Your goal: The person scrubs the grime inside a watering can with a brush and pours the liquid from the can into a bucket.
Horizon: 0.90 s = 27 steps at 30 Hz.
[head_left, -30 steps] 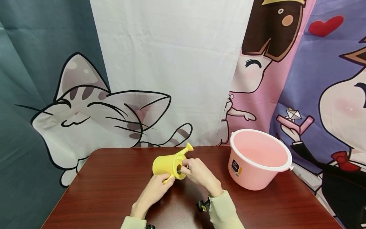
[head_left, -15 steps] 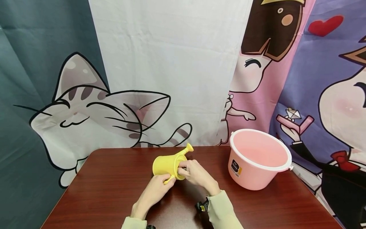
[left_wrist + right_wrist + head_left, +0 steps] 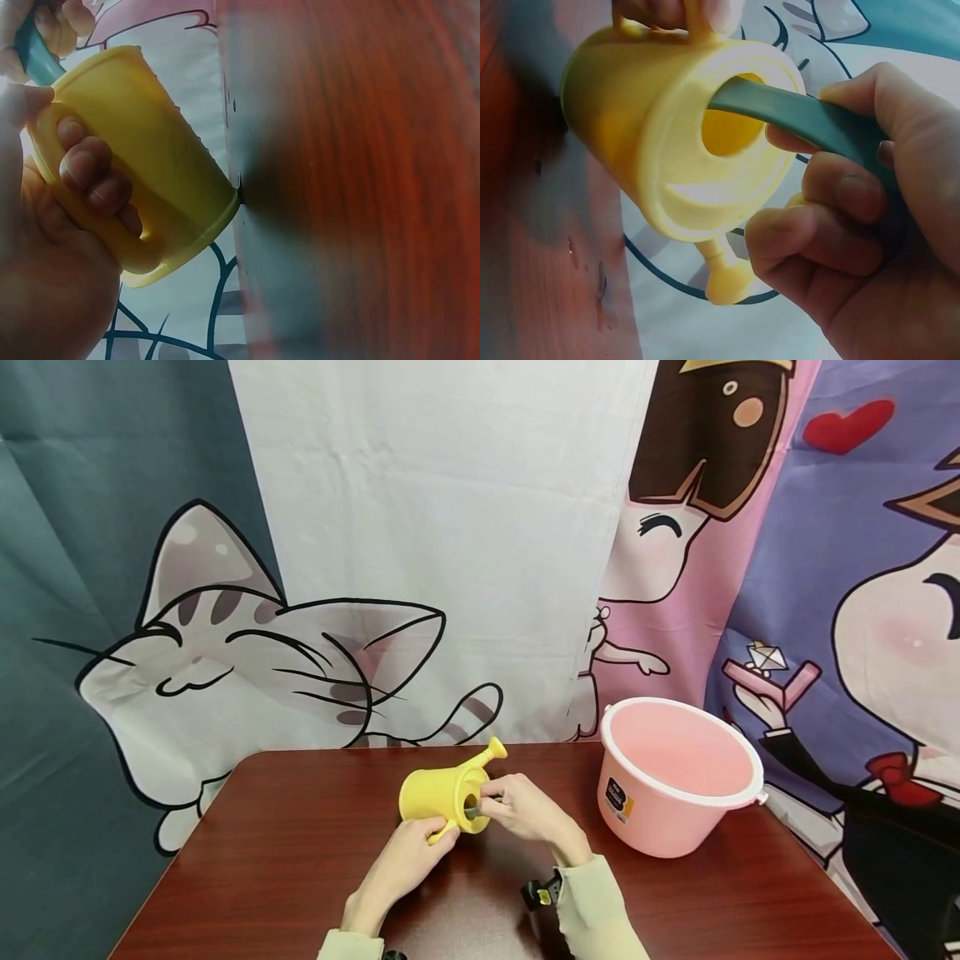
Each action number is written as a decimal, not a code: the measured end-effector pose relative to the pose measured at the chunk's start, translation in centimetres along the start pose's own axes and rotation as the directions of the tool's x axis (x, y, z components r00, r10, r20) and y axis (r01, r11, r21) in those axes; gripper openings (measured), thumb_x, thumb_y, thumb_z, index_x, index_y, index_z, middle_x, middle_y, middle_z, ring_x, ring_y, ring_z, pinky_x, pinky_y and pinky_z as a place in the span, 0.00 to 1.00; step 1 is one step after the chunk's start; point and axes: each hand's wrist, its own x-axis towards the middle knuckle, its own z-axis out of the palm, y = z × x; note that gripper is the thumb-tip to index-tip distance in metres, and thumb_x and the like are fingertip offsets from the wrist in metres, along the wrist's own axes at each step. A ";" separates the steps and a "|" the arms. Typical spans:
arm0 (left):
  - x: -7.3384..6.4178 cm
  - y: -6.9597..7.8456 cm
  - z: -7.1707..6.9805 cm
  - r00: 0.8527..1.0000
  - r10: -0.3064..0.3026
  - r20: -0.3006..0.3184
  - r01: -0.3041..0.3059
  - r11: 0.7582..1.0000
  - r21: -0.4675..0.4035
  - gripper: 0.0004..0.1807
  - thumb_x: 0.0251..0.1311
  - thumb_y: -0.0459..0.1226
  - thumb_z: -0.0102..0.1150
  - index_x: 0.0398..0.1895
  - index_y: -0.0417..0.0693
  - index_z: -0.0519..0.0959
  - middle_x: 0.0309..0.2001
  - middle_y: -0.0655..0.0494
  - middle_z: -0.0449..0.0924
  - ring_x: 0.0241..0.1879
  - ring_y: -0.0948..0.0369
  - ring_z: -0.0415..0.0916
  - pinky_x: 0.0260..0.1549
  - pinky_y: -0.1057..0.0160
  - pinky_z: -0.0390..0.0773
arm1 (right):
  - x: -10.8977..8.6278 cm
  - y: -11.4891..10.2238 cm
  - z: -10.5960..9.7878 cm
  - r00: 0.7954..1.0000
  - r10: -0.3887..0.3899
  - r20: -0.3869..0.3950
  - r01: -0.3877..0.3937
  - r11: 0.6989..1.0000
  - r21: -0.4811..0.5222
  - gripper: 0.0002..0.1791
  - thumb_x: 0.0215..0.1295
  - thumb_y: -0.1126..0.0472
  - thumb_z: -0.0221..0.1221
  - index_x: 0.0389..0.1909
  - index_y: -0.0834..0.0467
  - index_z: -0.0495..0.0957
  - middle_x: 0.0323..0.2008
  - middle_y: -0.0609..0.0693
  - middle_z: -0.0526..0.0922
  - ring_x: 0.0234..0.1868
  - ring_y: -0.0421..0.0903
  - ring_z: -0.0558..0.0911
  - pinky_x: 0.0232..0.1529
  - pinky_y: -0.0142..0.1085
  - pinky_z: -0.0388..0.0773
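Observation:
A yellow toy watering can (image 3: 433, 793) lies tipped over the table, its round opening toward the right and its spout (image 3: 487, 752) pointing to the back right. My left hand (image 3: 408, 856) curls its fingers through the can's handle (image 3: 90, 232) and grips it. Just outside the opening, my right hand (image 3: 528, 814) pinches a smooth, curved green handle (image 3: 802, 120) between thumb and fingers. The far end of that green handle goes through the opening and is hidden inside the can, so I cannot tell what tool it belongs to.
A pink bucket (image 3: 637, 827) with a white rim stands at the right of the dark red-brown wooden table (image 3: 300, 860). Behind the table's back edge hangs a printed cloth (image 3: 450, 527) with cartoon figures.
Half a second ago my right fingers reached into the can's opening; now they are drawn back to the right, showing more of the green handle. My left hand and the can stay nearly in place.

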 end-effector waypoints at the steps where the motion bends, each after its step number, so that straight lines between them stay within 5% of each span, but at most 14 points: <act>1: 0.0 0.0 0.0 1.000 -0.003 0.001 0.003 1.000 -0.001 0.21 0.69 0.47 0.56 0.16 0.58 0.66 0.16 0.69 0.57 0.18 0.71 0.57 0.21 0.70 0.62 | 0.0 0.0 -0.1 1.000 0.004 0.003 -0.004 1.000 0.009 0.15 0.60 0.67 0.55 0.16 0.50 0.67 0.13 0.35 0.54 0.17 0.31 0.58 0.19 0.27 0.55; 11: 0.1 0.0 -0.6 0.999 -0.036 0.023 0.037 0.999 -0.007 0.21 0.69 0.50 0.54 0.18 0.57 0.66 0.17 0.68 0.57 0.19 0.70 0.57 0.21 0.69 0.63 | 0.0 -0.2 -1.2 1.000 0.014 0.002 -0.014 0.999 0.051 0.08 0.60 0.67 0.55 0.28 0.58 0.82 0.12 0.35 0.59 0.15 0.30 0.58 0.20 0.27 0.57; 20: 0.0 0.0 -0.5 0.999 -0.035 0.008 0.035 0.999 0.007 0.21 0.69 0.49 0.55 0.17 0.57 0.66 0.16 0.68 0.57 0.18 0.70 0.57 0.21 0.69 0.62 | 0.2 -0.4 -0.3 1.000 0.021 -0.003 -0.021 0.999 0.045 0.15 0.61 0.67 0.55 0.16 0.52 0.70 0.12 0.35 0.54 0.15 0.31 0.57 0.20 0.27 0.56; 27: 0.0 -0.1 -0.1 1.000 -0.024 -0.009 0.024 1.000 0.012 0.21 0.68 0.47 0.56 0.16 0.57 0.65 0.16 0.69 0.55 0.18 0.71 0.55 0.20 0.70 0.60 | 0.3 0.1 1.0 0.999 0.022 -0.025 -0.022 1.000 0.014 0.16 0.63 0.66 0.55 0.16 0.51 0.66 0.13 0.35 0.54 0.17 0.32 0.58 0.21 0.27 0.58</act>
